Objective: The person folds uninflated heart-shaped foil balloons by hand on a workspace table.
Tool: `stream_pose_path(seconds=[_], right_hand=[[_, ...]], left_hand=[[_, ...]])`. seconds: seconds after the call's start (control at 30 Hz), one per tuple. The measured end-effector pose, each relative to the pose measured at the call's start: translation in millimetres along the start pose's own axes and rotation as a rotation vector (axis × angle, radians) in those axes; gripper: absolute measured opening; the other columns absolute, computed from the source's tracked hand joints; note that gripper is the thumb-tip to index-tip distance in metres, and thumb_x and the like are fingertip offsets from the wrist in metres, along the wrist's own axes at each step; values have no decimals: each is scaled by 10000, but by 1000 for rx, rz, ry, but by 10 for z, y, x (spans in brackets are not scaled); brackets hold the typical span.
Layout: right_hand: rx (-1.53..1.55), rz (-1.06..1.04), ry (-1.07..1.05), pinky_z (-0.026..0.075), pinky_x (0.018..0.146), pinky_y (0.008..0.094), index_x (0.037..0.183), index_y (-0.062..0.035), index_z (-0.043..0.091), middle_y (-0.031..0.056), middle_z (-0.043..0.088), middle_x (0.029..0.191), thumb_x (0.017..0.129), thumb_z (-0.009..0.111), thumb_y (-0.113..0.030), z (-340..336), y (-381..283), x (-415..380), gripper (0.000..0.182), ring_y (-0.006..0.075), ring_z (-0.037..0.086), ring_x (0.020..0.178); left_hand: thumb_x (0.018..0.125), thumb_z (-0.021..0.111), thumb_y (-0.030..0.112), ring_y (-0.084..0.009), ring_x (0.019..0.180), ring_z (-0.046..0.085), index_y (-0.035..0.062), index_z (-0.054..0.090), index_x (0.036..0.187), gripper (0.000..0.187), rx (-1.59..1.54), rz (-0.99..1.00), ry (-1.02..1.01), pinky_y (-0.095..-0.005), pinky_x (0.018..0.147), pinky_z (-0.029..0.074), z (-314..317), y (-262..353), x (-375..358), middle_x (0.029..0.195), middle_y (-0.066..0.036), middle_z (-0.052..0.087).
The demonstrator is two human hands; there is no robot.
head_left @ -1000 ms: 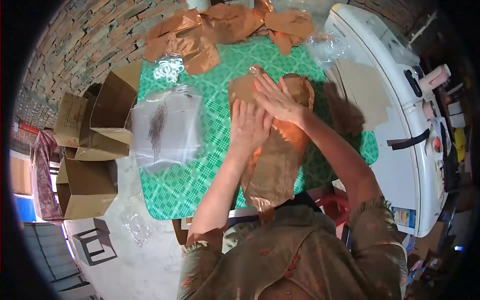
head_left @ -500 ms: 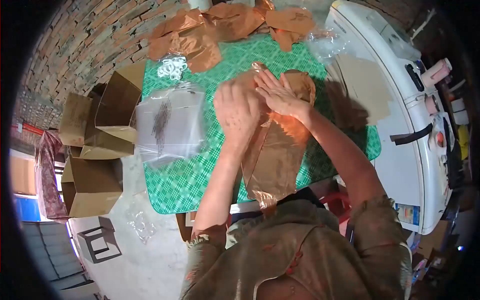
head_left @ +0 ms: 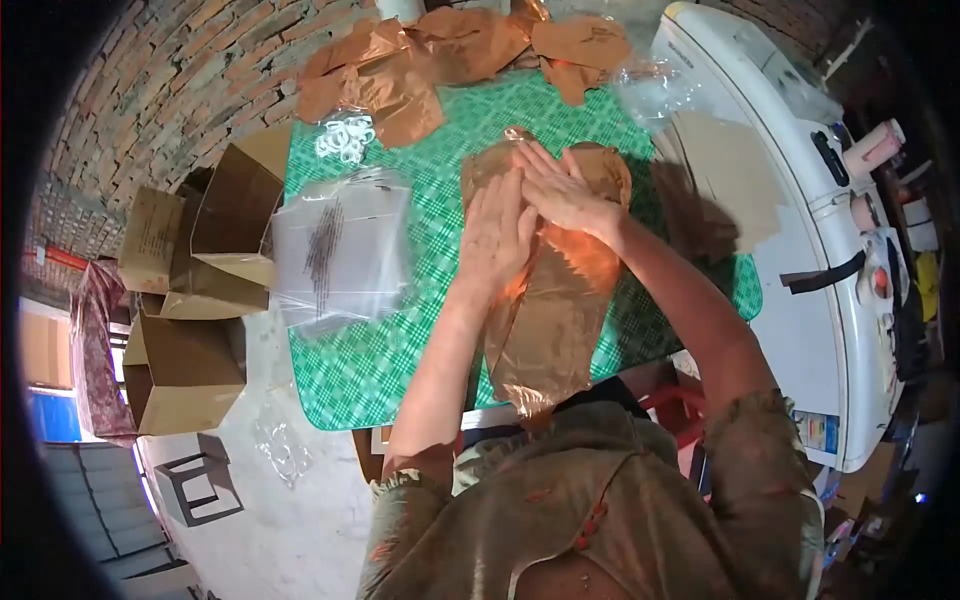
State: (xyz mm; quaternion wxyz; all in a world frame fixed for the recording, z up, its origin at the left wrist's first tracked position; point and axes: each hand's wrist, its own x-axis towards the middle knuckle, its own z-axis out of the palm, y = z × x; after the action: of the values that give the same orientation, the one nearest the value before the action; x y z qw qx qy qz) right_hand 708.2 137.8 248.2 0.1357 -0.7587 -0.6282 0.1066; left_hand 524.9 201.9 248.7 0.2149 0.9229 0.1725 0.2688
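Lowered the left hand from its half-curled lift of half a second before, laying it flat on the copper-brown film. Kept the right hand flat there too, just beside the left. Rested both palms down with fingers extended, grasping nothing. Had the film lying lengthwise on the green table, between clear plastic sleeves on the left and beige sheets on the right.

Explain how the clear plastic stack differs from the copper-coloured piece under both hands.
The clear plastic stack is pale; the copper-coloured piece is brown. The stack is squarer; the piece is longer. The stack lies untouched; the left hand and right hand lie flat on the piece. Both lie on the green table.
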Motion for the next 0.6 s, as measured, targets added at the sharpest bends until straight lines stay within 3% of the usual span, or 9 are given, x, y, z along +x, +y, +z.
stream_pose_path(seconds=[0.17, 0.27, 0.37, 0.47, 0.5, 0.6], right_hand=[[-183, 40, -8, 28, 1296, 631, 1700, -84, 237, 114, 152, 1793, 1143, 347, -335, -204, 14, 33, 621, 304, 101, 1660], [-202, -4, 92, 55, 1274, 686, 1691, -75, 257, 72, 203, 1783, 1127, 292, -393, -75, 154, 147, 648, 288, 149, 1643], [-258, -35, 133, 122, 1249, 724, 1671, -91, 317, 76, 252, 1766, 1133, 336, -381, -80, 211, 198, 611, 327, 219, 1618], [-414, 60, -26, 77, 1302, 627, 1702, -112, 240, 46, 190, 1791, 1153, 295, -423, -356, 82, 239, 633, 292, 145, 1651], [-535, 45, 4, 90, 1307, 615, 1701, -130, 251, 40, 194, 1790, 1150, 303, -435, -367, 128, 251, 633, 294, 151, 1650], [-428, -200, 438, 249, 1244, 674, 1614, -108, 434, 90, 370, 1711, 1120, 436, -395, -233, 448, 286, 572, 346, 341, 1568]], left_hand=[[1078, 511, 295, -398, 1520, 416, 4, 420, 1601, 605, 186, 68, 72, -511, 1272, 303, 181, -87, -44, 1615, -240, 471], [1063, 522, 271, -390, 1516, 424, -2, 498, 1552, 560, 202, 68, 69, -512, 1267, 313, 132, -20, -30, 1604, -242, 482], [1060, 525, 266, -390, 1509, 432, -3, 538, 1519, 532, 201, 77, 92, -512, 1262, 323, 140, -13, -30, 1592, -241, 496], [1056, 537, 256, -391, 1513, 422, -4, 546, 1508, 522, 213, 98, 102, -511, 1262, 324, 155, -29, -42, 1600, -236, 485], [1054, 543, 251, -396, 1520, 410, -5, 543, 1509, 522, 216, 93, 102, -513, 1263, 322, 159, -24, -48, 1607, -234, 474], [1029, 575, 222, -422, 1518, 393, -14, 527, 1506, 535, 219, 86, 117, -528, 1249, 329, 138, -3, -48, 1613, -239, 450]])
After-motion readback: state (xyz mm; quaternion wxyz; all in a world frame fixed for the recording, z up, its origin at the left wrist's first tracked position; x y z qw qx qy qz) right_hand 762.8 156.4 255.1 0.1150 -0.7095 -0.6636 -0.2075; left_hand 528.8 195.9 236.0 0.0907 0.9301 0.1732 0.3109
